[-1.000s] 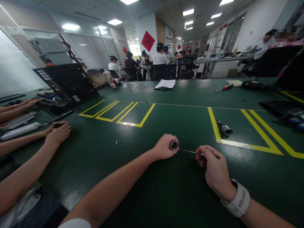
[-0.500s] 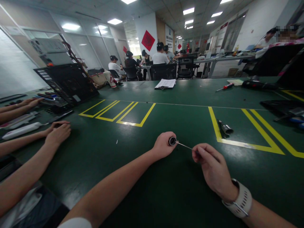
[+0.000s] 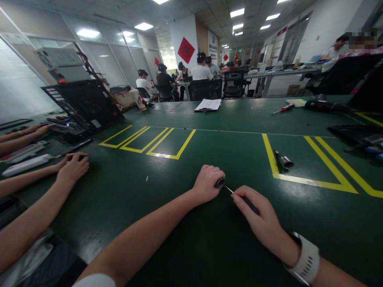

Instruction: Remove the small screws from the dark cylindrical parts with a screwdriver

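My left hand (image 3: 207, 182) is closed around a small dark cylinder (image 3: 220, 183) whose round, hollow end faces right. Most of that part is hidden in the fist. Between thumb and fingers, my right hand (image 3: 259, 211) grips a screwdriver (image 3: 250, 205) with a dark handle and a thin metal shaft. The shaft reaches left to the cylinder's open end; whether its tip is inside or against the rim, I cannot tell. To the right, inside a yellow-taped area, lies a metal cylindrical part (image 3: 286, 162) beside a thin dark piece.
The green table (image 3: 167, 191) carries yellow tape outlines. A clipboard with paper (image 3: 208, 104) lies at the far edge, a red-handled screwdriver (image 3: 283, 109) right of it. Dark tools (image 3: 369, 144) lie at far right. Another person's hands (image 3: 72, 167) rest at left, near a black panel (image 3: 86, 105).
My right hand has moved left, closer to my left hand, and less of the screwdriver shaft shows. The cylinder's open end has turned more to the right.
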`<state>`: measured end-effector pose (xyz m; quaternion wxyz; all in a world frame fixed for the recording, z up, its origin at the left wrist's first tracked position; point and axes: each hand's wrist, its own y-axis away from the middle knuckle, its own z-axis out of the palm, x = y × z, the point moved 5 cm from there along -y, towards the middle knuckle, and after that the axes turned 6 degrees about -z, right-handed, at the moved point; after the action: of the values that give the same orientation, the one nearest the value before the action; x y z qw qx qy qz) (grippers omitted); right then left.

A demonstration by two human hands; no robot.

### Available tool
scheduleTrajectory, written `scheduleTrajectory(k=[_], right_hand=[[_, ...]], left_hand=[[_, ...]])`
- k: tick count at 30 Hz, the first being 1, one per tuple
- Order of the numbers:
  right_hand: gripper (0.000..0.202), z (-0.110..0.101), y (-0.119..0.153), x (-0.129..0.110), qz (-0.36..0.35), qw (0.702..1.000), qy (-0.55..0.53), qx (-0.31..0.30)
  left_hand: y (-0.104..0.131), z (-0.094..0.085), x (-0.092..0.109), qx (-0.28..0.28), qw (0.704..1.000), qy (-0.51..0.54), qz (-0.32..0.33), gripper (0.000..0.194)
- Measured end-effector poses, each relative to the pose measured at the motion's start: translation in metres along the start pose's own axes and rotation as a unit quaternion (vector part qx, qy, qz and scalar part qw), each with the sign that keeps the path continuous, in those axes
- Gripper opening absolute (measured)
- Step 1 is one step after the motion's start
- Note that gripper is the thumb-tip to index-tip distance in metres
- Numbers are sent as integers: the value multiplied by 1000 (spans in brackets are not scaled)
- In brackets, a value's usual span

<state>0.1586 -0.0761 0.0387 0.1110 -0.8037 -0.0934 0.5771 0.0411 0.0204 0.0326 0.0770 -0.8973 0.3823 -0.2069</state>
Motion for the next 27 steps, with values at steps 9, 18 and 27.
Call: scheduleTrajectory(k=[9, 18, 27], right_hand=[[17, -2, -7, 26, 154, 941, -295, 61], [19, 1, 0, 8, 56, 996, -73, 17], [18, 4, -1, 16, 100, 973, -209, 10]], left_hand=[[-3, 2, -10, 9, 996, 90, -26, 11], [-1, 0, -6, 30, 999, 29, -30, 6], [-1, -5, -15, 84, 984, 138, -72, 14]])
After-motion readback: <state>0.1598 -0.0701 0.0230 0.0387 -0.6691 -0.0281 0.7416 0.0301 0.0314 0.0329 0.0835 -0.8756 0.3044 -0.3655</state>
